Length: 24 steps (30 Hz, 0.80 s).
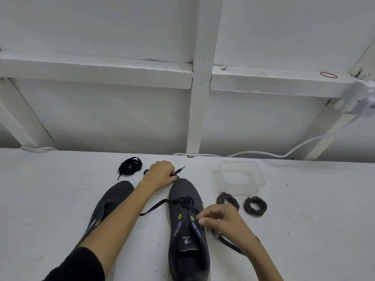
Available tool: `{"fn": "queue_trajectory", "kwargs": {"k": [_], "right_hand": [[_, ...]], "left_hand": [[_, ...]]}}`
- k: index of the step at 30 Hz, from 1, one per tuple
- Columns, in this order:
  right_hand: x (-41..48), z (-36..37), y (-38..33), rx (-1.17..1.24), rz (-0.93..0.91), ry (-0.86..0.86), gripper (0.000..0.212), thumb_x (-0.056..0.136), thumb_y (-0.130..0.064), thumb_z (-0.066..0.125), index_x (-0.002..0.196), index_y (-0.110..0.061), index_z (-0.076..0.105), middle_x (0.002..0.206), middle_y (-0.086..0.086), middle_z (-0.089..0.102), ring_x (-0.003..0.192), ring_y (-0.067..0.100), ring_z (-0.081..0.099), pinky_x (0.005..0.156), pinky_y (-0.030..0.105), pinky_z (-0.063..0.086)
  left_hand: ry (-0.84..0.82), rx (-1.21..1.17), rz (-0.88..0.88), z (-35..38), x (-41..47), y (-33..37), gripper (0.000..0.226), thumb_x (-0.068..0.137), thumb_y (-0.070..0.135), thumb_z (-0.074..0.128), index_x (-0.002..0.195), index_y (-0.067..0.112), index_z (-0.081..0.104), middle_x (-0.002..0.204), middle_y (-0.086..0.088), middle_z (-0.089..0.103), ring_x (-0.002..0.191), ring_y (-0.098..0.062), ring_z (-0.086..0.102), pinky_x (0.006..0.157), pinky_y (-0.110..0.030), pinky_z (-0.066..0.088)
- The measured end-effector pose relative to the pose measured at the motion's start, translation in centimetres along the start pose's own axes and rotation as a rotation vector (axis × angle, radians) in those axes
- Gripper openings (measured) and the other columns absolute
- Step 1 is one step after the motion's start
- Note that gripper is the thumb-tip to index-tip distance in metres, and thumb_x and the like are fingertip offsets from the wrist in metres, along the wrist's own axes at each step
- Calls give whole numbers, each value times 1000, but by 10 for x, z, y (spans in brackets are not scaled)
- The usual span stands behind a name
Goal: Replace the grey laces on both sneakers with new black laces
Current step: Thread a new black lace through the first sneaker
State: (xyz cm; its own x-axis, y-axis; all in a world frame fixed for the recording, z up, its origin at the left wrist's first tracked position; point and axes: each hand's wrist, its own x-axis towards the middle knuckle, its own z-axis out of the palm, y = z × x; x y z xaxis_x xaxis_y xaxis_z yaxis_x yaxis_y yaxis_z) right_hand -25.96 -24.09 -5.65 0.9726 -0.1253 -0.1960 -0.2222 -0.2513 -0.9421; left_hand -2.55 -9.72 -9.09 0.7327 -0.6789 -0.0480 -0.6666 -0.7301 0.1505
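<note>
Dark grey mesh sneaker with purple trim and neon-green eyelet tabs (188, 236) sits lower centre of frame on the white painted table (60, 199), toe pointing away, partly laced. Flat black woven lace (154, 207) crosses the toe-end eyelets; one strand trails left, the other runs off lower right under the right wrist. Left hand (160, 173) is just above the toe, fingers curled round one end of that lace, tip poking out right of the knuckles. Right hand (221, 221) is at the right eyelet row, thumb and forefinger pinching the lace by a green tab, other fingers loosely bent. Second dark grey sneaker (113, 199), lower left, partly behind the left forearm, shows no lace. Bundled black spare lace (129, 167) lies upper left of the hands. Coiled grey round-cord lace (228, 200) and second grey coil (255, 206) lie right of the toe, just below a clear plastic tub (261, 179). Handling, judged: the black lace looks light, limp and matte, so it likely won't push through a hole. Best taken at the stiff tip to feed it, then pulled flat so the weave doesn't twist. The sneaker looks light, with a soft upper that gives and a firmer sole. Steady it at the toe or along the eyelet edge, not on the loose tongue. Nothing looks fragile or slippery.
</note>
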Motion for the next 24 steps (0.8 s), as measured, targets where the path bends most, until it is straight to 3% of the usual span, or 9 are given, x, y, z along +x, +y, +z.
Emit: {"fn": "queue_trajectory", "kwargs": {"k": [3, 6, 8, 12, 17, 21, 24], "right_hand": [[10, 11, 9, -59, -28, 93, 11, 83, -6, 72, 80, -16, 76, 77, -5, 72, 63, 8, 58, 55, 22, 45], [22, 11, 9, -71, -73, 256, 13, 85, -9, 71, 80, -20, 75, 79, -13, 72, 65, 5, 61, 58, 18, 45], [24, 9, 7, -104, -108, 309, 13, 84, -10, 72, 80, -22, 76, 82, -14, 72, 68, 6, 63, 61, 15, 46], [20, 10, 7, -180, -90, 210, 14, 78, -10, 77, 74, -24, 76, 73, -14, 73, 58, 4, 59, 58, 17, 46], [17, 15, 4, -291, -96, 227, 10, 76, -11, 76, 72, -20, 76, 66, -14, 70, 55, 3, 57, 56, 12, 42], [18, 13, -6, -465, -127, 175, 8, 79, -13, 72, 79, -18, 77, 70, -14, 67, 61, 1, 58, 59, 9, 40], [21, 12, -16, -657, -178, 105, 13, 84, -14, 64, 86, -18, 77, 70, -16, 56, 64, 1, 53, 62, 8, 37]], "left_hand": [[4, 38, -93, 0, -1, 7, 27, 89, 33, 59, 76, 9, 59, 83, -6, 59, 78, -25, 55, 61, -29, 34], [13, -32, -76, -3, -6, 10, 10, 87, 15, 58, 94, 12, 64, 97, -5, 66, 91, -25, 60, 67, -30, 40], [6, -71, -42, -4, -11, 7, 22, 85, 2, 54, 101, 13, 65, 105, -4, 67, 98, -24, 60, 74, -31, 42], [-7, -90, 11, -7, -18, -3, 41, 81, -11, 45, 106, 15, 66, 113, -3, 63, 106, -21, 57, 74, -25, 36], [-53, -75, -2, -17, -22, -3, 40, 83, -12, 42, 97, 15, 69, 106, -3, 62, 107, -20, 51, 71, -25, 34], [-150, -125, -23, -31, -25, -4, 44, 86, -9, 41, 108, 16, 71, 115, -5, 63, 112, -19, 50, 88, -32, 45], [-211, -255, -11, -46, -34, -2, 51, 82, -10, 49, 124, 16, 64, 129, -2, 61, 120, -18, 53, 95, -25, 43]]}}
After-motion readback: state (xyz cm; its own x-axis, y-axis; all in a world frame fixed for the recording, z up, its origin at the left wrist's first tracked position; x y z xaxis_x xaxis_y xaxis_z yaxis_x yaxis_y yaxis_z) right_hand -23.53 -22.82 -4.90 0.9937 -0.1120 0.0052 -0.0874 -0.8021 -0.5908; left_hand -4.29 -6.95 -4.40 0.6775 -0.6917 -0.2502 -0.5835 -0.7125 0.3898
